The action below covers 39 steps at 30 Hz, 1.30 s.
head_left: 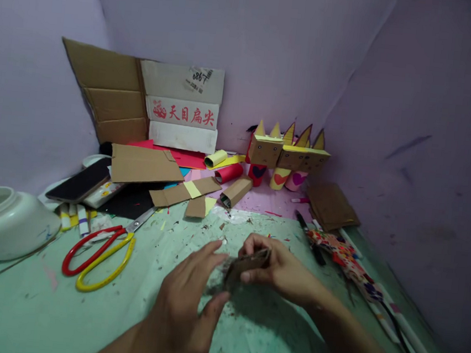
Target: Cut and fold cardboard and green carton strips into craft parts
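My right hand [279,267] pinches a small folded piece of brown cardboard [247,263] between thumb and fingers, just above the table. Its corrugated edge faces up. My left hand [186,299] is open beside the cardboard's left end, thumb and fingers apart; whether a fingertip touches it I cannot tell. Scissors [130,233] with one red and one yellow handle lie to the left of that hand. Beyond the hands are a cardboard tube [236,192], a cardboard strip [186,192] with a yellow patch, and a red paper tube [228,173].
Several cardboard-headed figures [266,150] with pointed yellow tops stand at the back wall. A printed box panel [183,110] leans there too. At far left sits a white teapot-like vessel [18,222]. Cardboard sheets [332,205] and a black pen [310,238] lie on the right.
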Available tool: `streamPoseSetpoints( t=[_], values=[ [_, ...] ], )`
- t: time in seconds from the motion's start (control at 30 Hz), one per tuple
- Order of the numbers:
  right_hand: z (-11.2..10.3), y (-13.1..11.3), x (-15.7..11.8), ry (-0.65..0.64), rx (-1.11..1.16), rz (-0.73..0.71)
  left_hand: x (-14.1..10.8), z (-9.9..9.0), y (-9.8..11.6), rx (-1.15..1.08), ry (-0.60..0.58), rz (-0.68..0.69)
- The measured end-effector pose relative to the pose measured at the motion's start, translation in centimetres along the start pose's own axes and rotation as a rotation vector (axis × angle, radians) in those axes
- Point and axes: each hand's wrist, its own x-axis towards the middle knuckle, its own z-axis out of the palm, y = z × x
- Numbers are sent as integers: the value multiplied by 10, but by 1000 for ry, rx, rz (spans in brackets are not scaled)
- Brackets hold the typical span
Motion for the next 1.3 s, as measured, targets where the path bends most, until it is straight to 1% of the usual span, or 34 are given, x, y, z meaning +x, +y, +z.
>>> streamPoseSetpoints(
  t=[0.03, 0.07, 0.1, 0.13, 0.17, 0.23, 0.27, 0.33, 0.4, 0.43, 0.47, 0.53, 0.6, 0.67, 0.7, 0.73, 0.8, 0.87, 0.93, 1.0, 1.03, 1.1, 1.17, 1.2, 1.23, 1.3],
  values=[
    [3, 2, 2, 53, 157, -65, 9, 0, -2, -59, -26, -95],
    [7, 4, 5, 104, 272, -122, 18, 0, -4, -140, -79, -187],
    [11, 7, 7, 145, 328, -160, 26, 1, -7, -238, -131, -263],
    [15, 10, 9, 178, 355, -178, 34, 2, -10, -335, -176, -310],
    [19, 13, 11, 208, 372, -182, 40, 4, -13, -420, -210, -324],
    [23, 19, 13, 241, 377, -155, 47, 7, -19, -520, -259, -277],
    [23, 21, 13, 232, 369, -133, 47, 9, -22, -532, -277, -247],
    [19, 23, 12, 173, 337, -109, 46, 10, -27, -523, -294, -226],
    [15, 24, 10, 129, 295, -128, 43, 10, -31, -524, -281, -248],
    [13, 24, 9, 136, 274, -152, 41, 9, -33, -528, -270, -262],
    [13, 24, 8, 169, 240, -184, 40, 9, -33, -526, -259, -272],
    [16, 25, 6, 277, 124, -260, 38, 10, -33, -497, -236, -267],
    [21, 25, 3, 391, -16, -351, 36, 11, -29, -436, -175, -220],
    [25, 24, 0, 454, -90, -441, 34, 13, -25, -384, -87, -147],
    [26, 24, -1, 468, -91, -463, 34, 14, -23, -370, -54, -120],
    [27, 24, -1, 471, -69, -457, 33, 15, -21, -368, -37, -110],
    [26, 23, 1, 439, 56, -363, 33, 16, -19, -385, -33, -153],
    [25, 22, 5, 368, 237, -218, 35, 17, -19, -418, -36, -281],
    [24, 23, 8, 311, 382, -124, 39, 18, -20, -465, -52, -432],
    [24, 25, 11, 330, 452, -96, 42, 19, -20, -507, -107, -535],
    [23, 26, 12, 357, 481, -96, 44, 19, -21, -525, -156, -557],
    [22, 30, 14, 387, 542, -99, 45, 19, -21, -554, -268, -574],
    [20, 33, 14, 369, 602, -93, 44, 19, -20, -536, -337, -571],
    [20, 34, 15, 350, 624, -92, 43, 19, -20, -505, -338, -560],
    [20, 34, 15, 322, 635, -93, 42, 19, -20, -463, -313, -544],
    [21, 33, 15, 259, 623, -104, 40, 19, -20, -370, -229, -510]
  ],
)
